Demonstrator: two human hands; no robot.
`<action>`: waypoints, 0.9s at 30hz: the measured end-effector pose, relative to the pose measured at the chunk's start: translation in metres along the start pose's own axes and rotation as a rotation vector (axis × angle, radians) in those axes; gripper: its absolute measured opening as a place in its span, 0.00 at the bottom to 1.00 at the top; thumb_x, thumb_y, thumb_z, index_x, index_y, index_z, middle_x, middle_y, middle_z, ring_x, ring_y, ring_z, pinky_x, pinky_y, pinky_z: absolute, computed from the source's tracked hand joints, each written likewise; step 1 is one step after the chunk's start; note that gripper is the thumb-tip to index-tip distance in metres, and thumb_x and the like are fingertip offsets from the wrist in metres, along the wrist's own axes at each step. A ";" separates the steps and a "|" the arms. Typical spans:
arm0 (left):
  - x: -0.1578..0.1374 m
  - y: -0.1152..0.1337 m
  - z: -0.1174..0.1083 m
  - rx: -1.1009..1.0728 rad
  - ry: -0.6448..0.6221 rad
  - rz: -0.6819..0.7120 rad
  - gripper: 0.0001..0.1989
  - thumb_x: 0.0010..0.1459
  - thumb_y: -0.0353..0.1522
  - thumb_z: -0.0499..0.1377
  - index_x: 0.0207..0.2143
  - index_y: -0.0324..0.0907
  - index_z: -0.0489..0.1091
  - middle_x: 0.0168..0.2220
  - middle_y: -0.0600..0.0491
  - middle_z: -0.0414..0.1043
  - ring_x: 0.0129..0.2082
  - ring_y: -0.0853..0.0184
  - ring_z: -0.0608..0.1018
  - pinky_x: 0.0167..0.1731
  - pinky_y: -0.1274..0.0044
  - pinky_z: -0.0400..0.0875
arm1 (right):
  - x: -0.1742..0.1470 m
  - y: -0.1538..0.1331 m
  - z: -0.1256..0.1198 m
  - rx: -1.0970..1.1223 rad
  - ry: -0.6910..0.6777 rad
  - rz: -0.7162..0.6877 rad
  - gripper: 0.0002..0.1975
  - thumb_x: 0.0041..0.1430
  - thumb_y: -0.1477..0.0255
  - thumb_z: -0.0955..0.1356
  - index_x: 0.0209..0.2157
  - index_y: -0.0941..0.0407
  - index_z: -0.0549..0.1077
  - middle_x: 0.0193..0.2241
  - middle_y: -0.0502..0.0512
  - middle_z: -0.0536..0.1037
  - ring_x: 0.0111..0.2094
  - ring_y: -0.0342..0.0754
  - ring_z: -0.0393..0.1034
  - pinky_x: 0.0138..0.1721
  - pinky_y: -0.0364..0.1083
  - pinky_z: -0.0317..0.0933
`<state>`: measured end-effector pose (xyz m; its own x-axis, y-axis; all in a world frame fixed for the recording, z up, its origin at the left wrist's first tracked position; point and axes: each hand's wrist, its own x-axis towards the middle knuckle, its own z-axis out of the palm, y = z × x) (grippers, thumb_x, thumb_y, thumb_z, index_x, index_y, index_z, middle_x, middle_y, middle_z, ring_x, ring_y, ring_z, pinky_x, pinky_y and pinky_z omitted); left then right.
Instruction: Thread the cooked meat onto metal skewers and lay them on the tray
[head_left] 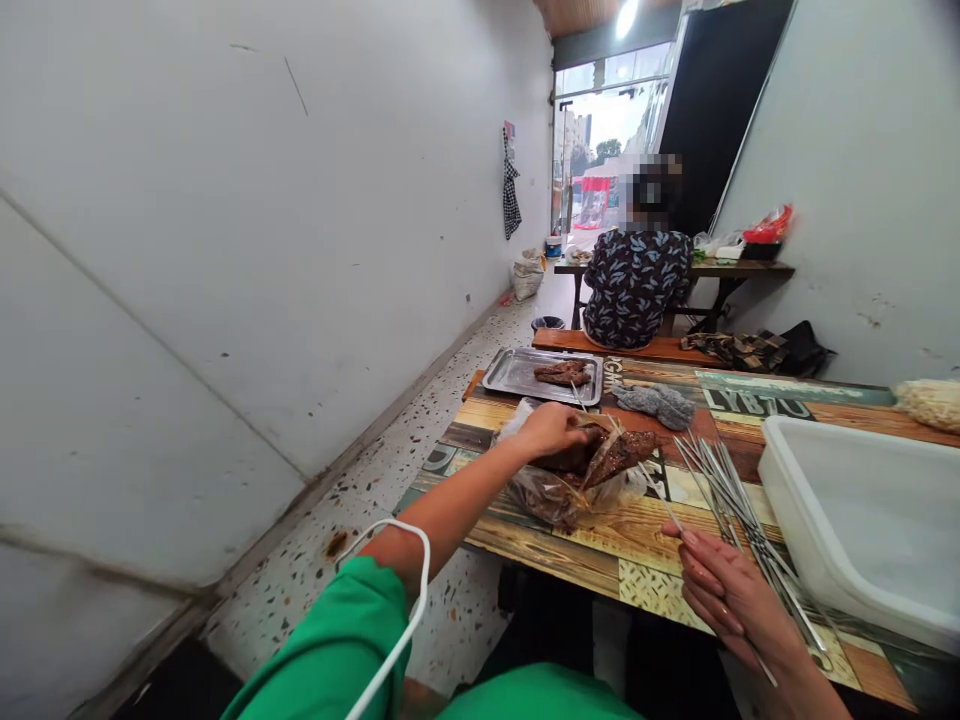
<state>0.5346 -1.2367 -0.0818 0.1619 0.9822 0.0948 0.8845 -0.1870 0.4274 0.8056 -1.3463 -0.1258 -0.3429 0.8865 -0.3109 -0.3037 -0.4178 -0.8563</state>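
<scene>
My left hand (553,432) is closed on a piece of dark brown, seasoned meat (621,458), just above an open clear plastic bag (551,495) with more meat in it. Between thumb and fingers, my right hand (716,590) grips a thin metal skewer (673,512), whose far end points up to the meat. Whether its tip has gone into the piece cannot be made out. Under and beside my right hand lies a bundle of metal skewers (731,490). Behind the bag, a metal tray (506,375) bears skewered meat (562,373).
A white plastic tub (802,510) stands at the right of the patterned wooden table (540,555). A grey cloth or glove (656,403) lies behind the bag. Further off, a person (637,280) sits on a bench with their back to me. A white wall runs along the left.
</scene>
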 end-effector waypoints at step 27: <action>0.011 0.000 0.001 -0.065 -0.337 0.114 0.13 0.32 0.27 0.71 0.26 0.43 0.77 0.25 0.57 0.74 0.28 0.67 0.74 0.30 0.80 0.64 | -0.002 -0.001 -0.011 -0.017 -0.001 -0.032 0.18 0.53 0.62 0.73 0.40 0.59 0.74 0.13 0.38 0.56 0.08 0.29 0.41 0.10 0.34 0.39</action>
<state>0.5371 -1.2256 -0.0811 0.4028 0.9026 -0.1517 0.8246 -0.2859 0.4882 0.8160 -1.3452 -0.1289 -0.3340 0.8991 -0.2827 -0.2996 -0.3857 -0.8726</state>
